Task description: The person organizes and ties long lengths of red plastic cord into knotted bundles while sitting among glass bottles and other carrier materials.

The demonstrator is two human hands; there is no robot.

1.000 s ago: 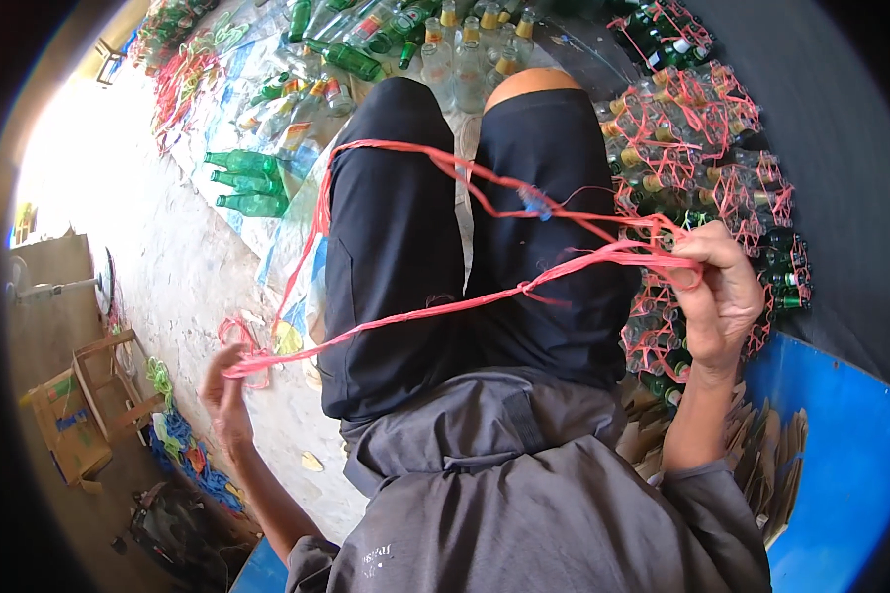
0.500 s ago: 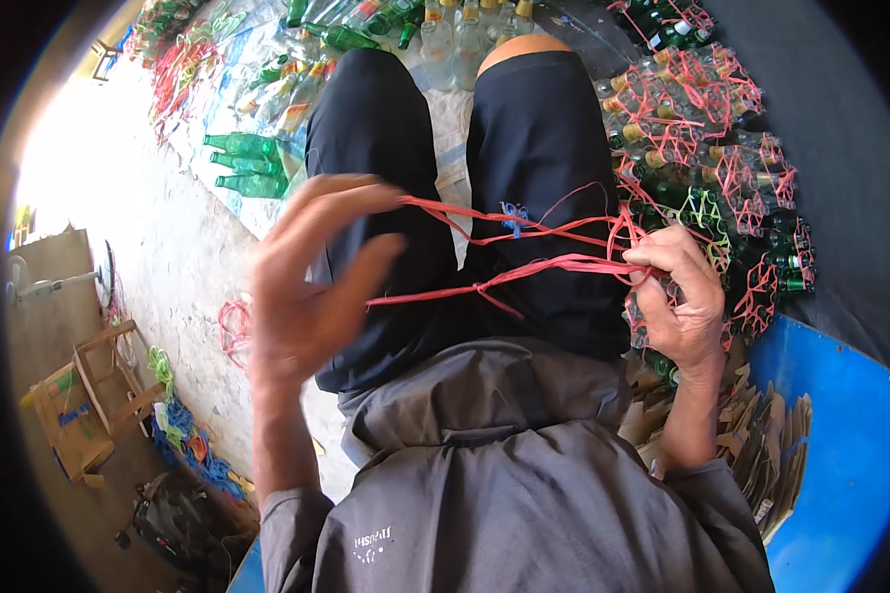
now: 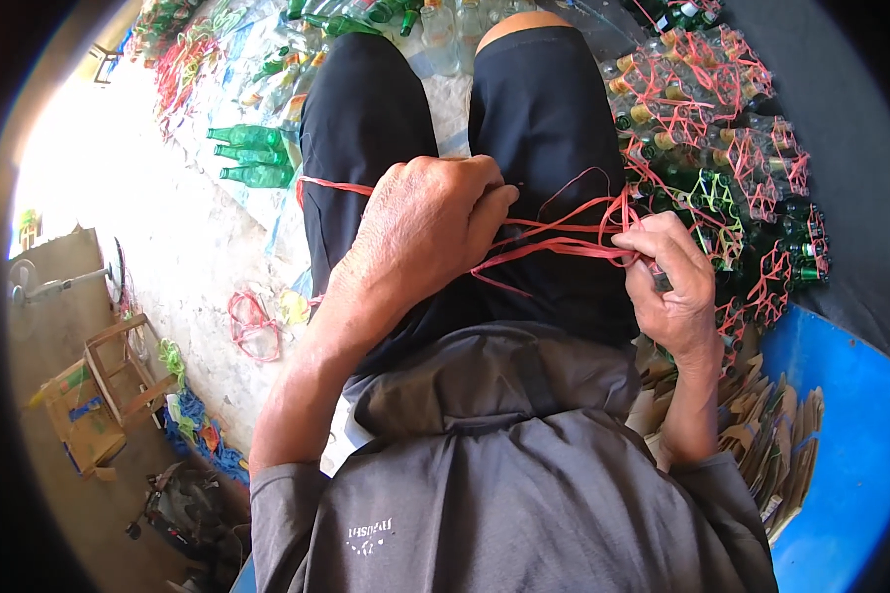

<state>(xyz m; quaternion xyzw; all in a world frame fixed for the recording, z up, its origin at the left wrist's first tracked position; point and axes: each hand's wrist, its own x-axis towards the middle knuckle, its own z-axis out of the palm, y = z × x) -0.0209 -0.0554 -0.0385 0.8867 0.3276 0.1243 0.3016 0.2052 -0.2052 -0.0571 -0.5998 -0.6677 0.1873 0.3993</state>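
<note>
Strands of red plastic string point(image 3: 564, 247) stretch across my lap above dark trousers point(image 3: 539, 128). My left hand point(image 3: 435, 212), back upward and fingers curled, is closed on the strands over the gap between my thighs. Part of the string runs out past that hand to the outer side of my left thigh. At the other end my right hand point(image 3: 670, 282) pinches the gathered strands between thumb and fingers beside my right thigh. Loose tails hang from the bundle. What lies under the left palm is hidden.
Bottles netted in red string point(image 3: 697, 109) are stacked at the right, above a blue panel point(image 3: 841, 435) and folded cardboard point(image 3: 776, 445). Green bottles point(image 3: 252, 156) lie at the left. A loose red string coil point(image 3: 254, 326) and a wooden frame point(image 3: 129, 366) rest on the floor.
My left hand has moved right and inward over the string, its spread fingers now curled closed. The right hand still grips its end. The blue knot on the string is now out of sight.
</note>
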